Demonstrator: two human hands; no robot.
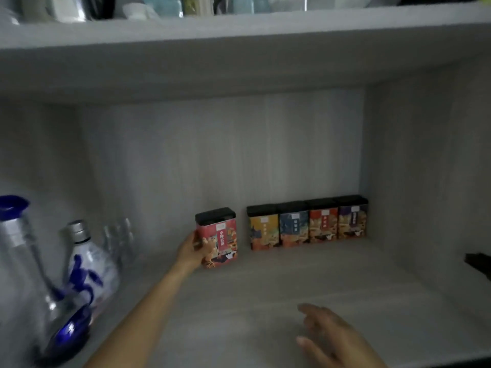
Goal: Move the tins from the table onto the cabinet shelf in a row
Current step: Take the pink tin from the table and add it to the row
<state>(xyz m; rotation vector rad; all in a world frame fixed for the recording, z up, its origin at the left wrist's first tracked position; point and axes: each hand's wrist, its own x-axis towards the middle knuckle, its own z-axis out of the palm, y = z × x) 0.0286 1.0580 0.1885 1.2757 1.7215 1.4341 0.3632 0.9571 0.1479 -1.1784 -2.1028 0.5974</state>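
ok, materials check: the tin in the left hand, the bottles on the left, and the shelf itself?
Red tin: likely printed sheet metal with a black lid, from the crisp rectangular form; blur leaves coated card possible. Left hand grips its side. Bottles: clear glass with blue markings, since the shelf shows through; the cap looks like silvery metal. Shelf: pale matt wood-grain board, probably laminate.

Pale, matt wood-grain shelf; printed tins with glossy colour-printed sides and matt black lids; clear, shiny glass bottles, one with a ribbed metallic cap.
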